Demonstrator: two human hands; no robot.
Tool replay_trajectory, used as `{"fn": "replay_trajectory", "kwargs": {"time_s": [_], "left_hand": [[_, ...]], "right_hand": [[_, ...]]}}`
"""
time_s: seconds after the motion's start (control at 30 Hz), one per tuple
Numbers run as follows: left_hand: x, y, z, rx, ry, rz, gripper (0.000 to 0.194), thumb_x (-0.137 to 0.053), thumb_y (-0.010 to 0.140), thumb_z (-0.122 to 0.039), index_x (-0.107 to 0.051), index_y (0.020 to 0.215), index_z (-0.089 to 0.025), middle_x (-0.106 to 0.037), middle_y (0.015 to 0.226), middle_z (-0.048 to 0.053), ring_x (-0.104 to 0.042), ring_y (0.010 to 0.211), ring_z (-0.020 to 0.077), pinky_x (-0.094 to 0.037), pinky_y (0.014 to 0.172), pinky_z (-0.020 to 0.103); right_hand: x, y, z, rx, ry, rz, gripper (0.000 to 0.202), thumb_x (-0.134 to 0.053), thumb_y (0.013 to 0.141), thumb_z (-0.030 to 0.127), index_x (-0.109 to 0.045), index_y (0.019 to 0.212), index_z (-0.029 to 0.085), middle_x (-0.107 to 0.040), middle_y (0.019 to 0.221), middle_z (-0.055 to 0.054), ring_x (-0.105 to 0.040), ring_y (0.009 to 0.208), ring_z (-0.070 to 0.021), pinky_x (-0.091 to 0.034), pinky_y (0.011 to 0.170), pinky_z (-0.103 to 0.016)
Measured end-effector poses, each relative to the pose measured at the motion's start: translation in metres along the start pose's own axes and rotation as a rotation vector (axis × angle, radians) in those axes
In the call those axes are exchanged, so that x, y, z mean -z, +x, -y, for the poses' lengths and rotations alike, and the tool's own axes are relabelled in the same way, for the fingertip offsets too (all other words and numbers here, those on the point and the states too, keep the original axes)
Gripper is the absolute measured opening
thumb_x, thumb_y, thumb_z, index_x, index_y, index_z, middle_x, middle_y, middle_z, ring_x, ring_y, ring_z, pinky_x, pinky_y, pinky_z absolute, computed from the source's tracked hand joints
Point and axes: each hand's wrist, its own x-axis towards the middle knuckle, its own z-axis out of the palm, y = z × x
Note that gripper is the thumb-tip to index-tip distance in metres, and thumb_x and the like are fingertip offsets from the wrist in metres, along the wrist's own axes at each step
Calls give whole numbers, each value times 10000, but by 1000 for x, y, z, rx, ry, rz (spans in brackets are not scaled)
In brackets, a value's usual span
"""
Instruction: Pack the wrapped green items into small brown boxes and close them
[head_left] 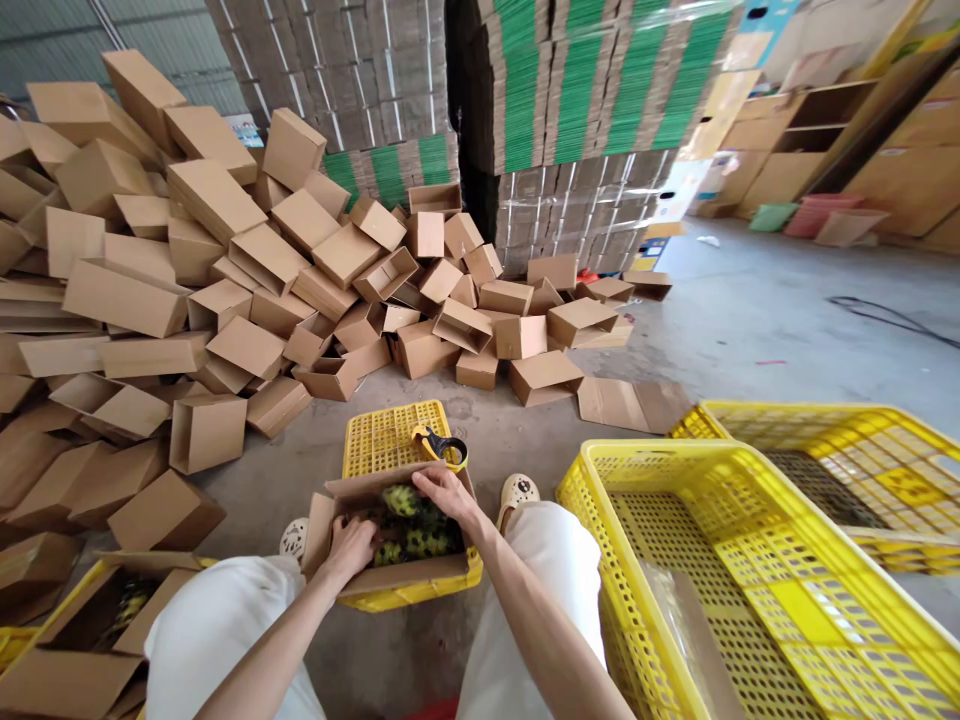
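Observation:
An open cardboard box (405,575) rests on an upturned yellow crate (390,440) between my knees. Inside it lie several small green and dark plants (424,540), partly hidden by my hands. My left hand (352,545) reaches into the left end of the box, fingers bent down, their tips hidden. At the box's far right edge, my right hand (444,492) has its fingers beside a pale green plant (401,500); whether it grips the plant is unclear. A yellow and black tape dispenser (441,445) lies on the crate just beyond the box.
Many empty cardboard boxes (262,260) are heaped at the left and ahead. Large yellow crates (697,460) stand at the right. At lower left is another open box (67,680) with plants inside. Strapped cardboard stacks (555,210) rise behind the heap.

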Motion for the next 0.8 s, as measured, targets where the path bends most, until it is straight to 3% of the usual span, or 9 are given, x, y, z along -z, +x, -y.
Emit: {"fn": "replay_trajectory", "kwargs": {"time_s": [0.07,0.13,0.2,0.27,0.37,0.47,0.63,0.73,0.8], "left_hand": [[2,-4,4,19,-62,-44,302,-470,1006,-226,-769,1043,-235,-807,1207,113,-667,1298,310,-352,1174,511],[9,-7,9,20,-251,-117,342,-407,1039,-298,-740,1001,-229,-821,1067,82,-738,1124,264,-467,1045,393],[21,-8,14,-13,-476,-198,373,-387,1043,-370,-709,929,-222,-800,903,59,-753,950,238,-513,896,314],[31,-8,17,-60,-569,-228,347,-424,1019,-388,-697,888,-220,-776,840,44,-737,888,231,-517,857,296],[36,-9,20,-115,-429,-81,142,-607,886,-270,-731,931,-219,-792,960,42,-734,971,237,-517,900,295],[26,-11,18,-118,-148,63,219,-729,744,-166,-772,951,-223,-770,1150,86,-700,1157,291,-506,990,329],[8,-11,15,-131,52,16,158,-671,848,-167,-777,944,-233,-758,1221,119,-634,1304,327,-449,1097,407],[7,-12,18,-135,-54,-65,151,-589,925,-189,-733,928,-232,-791,1137,94,-691,1214,289,-433,1111,398],[13,-14,20,-147,-194,-141,211,-496,1005,-273,-692,933,-244,-797,1053,66,-734,1085,256,-473,1036,361]], "right_hand": [[1,2,2,2,-14,-14,482,-563,996,590,-784,845,189,-709,778,-14,-628,781,-185,-507,771,-299],[2,3,3,34,-32,11,467,-585,987,579,-769,805,190,-687,748,-2,-600,735,-168,-488,741,-288],[1,3,4,67,-29,72,414,-628,965,560,-792,860,194,-725,797,-6,-623,754,-173,-500,759,-292],[-2,2,3,73,-7,117,365,-675,936,536,-820,969,202,-783,902,-25,-679,833,-200,-533,811,-310],[-6,1,-1,49,10,125,361,-710,907,508,-831,1068,208,-821,1009,-54,-731,942,-242,-570,880,-343],[-8,0,-5,31,5,116,366,-709,908,504,-836,1080,207,-831,1037,-63,-750,981,-256,-588,914,-362],[-4,-2,-4,24,-7,133,385,-717,910,520,-841,1098,207,-831,1024,-55,-757,995,-247,-592,949,-359],[-2,-3,-2,31,10,131,386,-724,911,529,-842,1097,213,-830,1007,-51,-758,993,-249,-592,954,-367],[-1,-4,0,34,28,142,389,-737,905,541,-843,1093,218,-831,999,-50,-760,991,-257,-591,965,-384]]}}
